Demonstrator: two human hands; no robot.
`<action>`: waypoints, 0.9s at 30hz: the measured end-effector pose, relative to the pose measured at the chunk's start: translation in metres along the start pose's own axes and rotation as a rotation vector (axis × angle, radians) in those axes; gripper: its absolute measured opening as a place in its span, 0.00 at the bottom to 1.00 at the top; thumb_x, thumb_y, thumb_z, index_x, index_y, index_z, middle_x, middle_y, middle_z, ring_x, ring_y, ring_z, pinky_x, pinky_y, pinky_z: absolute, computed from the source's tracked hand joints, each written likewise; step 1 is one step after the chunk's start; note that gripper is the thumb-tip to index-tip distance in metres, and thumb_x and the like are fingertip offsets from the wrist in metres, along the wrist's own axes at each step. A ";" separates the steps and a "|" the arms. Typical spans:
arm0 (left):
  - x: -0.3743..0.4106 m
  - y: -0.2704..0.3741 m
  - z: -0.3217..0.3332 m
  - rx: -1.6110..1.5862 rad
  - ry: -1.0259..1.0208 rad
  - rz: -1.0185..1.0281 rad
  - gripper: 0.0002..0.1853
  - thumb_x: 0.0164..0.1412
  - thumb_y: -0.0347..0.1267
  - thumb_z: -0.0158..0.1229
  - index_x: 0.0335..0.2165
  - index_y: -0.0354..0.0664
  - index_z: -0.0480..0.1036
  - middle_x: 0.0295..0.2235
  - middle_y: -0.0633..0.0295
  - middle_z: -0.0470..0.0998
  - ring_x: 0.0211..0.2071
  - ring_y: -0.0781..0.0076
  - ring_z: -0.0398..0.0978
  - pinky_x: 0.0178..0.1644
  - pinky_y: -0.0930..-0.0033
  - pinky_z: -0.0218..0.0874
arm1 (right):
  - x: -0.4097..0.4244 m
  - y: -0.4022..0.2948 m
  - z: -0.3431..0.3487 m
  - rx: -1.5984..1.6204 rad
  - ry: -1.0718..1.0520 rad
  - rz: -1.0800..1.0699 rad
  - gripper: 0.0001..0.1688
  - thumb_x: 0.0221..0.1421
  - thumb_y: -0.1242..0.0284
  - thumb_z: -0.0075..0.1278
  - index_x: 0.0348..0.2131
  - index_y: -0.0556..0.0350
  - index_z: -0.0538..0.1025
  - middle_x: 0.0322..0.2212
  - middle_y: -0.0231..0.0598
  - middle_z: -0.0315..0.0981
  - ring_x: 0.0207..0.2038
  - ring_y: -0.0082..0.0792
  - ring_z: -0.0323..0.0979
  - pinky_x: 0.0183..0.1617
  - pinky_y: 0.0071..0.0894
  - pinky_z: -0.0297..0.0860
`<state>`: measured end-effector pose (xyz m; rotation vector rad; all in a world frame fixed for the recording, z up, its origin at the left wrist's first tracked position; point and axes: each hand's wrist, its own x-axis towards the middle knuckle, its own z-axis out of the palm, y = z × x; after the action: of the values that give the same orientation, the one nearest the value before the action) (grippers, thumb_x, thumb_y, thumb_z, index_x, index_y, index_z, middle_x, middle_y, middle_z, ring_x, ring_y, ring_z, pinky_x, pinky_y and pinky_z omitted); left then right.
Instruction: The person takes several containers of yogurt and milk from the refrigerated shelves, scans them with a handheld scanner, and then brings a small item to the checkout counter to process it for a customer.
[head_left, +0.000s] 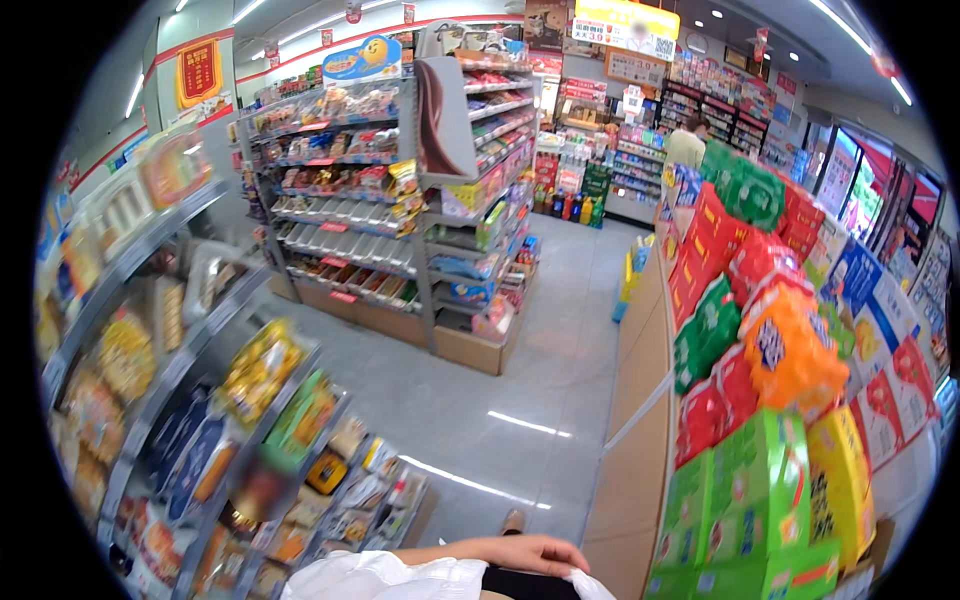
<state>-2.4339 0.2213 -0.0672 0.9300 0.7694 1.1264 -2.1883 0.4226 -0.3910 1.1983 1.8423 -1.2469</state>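
Observation:
My left hand (544, 556) lies across the front of my body at the bottom of the view, its forearm coming out of a white sleeve (390, 576). The fingers bend down against the edge of white cloth (591, 585) on my right side; whether they grip it I cannot tell. Black clothing (529, 583) shows just beneath the hand. My right hand is out of view. Beyond my left hand, one shoe (514, 520) stands on the grey tiled floor (480, 435).
Left, a shelf rack holds packaged bread (199, 457). Ahead stands a snack shelf unit (345, 202). A wooden-sided display (630, 465) on the right bears green cartons (739, 487), an orange bottle pack (791, 349) and red packs (716, 405). A person (684, 146) stands farther back.

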 end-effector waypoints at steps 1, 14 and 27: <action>0.020 0.014 -0.027 -0.021 -0.049 0.025 0.15 0.65 0.32 0.50 0.47 0.38 0.69 0.44 0.65 0.72 0.47 0.79 0.67 0.52 0.75 0.58 | 0.019 -0.024 -0.020 0.002 -0.001 0.001 0.15 0.52 0.67 0.46 0.26 0.58 0.79 0.22 0.43 0.76 0.24 0.38 0.74 0.27 0.40 0.69; 0.177 0.144 -0.438 0.279 0.194 -0.037 0.14 0.67 0.37 0.46 0.42 0.39 0.71 0.37 0.69 0.73 0.39 0.82 0.68 0.45 0.79 0.59 | 0.334 -0.458 -0.407 0.532 0.252 -0.384 0.12 0.60 0.69 0.43 0.39 0.57 0.72 0.28 0.39 0.75 0.25 0.31 0.73 0.26 0.30 0.72; 0.397 0.381 -0.846 0.831 -0.556 -0.307 0.19 0.53 0.29 0.52 0.44 0.31 0.70 0.38 0.51 0.77 0.38 0.66 0.73 0.43 0.65 0.62 | 0.507 -0.635 -0.561 0.079 0.050 -0.021 0.13 0.57 0.66 0.44 0.30 0.57 0.76 0.24 0.40 0.75 0.26 0.34 0.73 0.27 0.37 0.70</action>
<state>-3.2253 0.8478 -0.0995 1.6557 0.8771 0.2077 -2.9725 1.0222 -0.3689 1.2662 1.8611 -1.3228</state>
